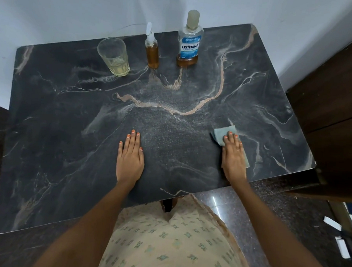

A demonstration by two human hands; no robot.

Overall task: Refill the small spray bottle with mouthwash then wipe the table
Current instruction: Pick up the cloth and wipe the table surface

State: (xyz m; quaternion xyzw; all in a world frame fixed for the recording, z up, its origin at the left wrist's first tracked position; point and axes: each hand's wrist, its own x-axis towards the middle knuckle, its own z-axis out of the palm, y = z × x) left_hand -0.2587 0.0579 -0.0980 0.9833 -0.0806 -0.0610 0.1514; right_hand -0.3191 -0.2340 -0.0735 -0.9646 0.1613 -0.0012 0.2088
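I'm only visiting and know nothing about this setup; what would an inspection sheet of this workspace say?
Surface: table, dark with pale veins, speckled haze in its middle.
Job's things: small spray bottle upright, nozzle on, amber liquid inside; mouthwash bottle upright, capped, a little amber liquid at its bottom; cloth flat under the right hand.
Clutter: glass upright, a little pale liquid in it.
Hands: left hand flat on the table, fingers straight; right hand flat, pressing the cloth.
Cables: thin pale line on the wall behind the glass; cannot tell if it is a wire.
Surroundings: wall pale; wooden furniture at the right; floor dark, glossy.
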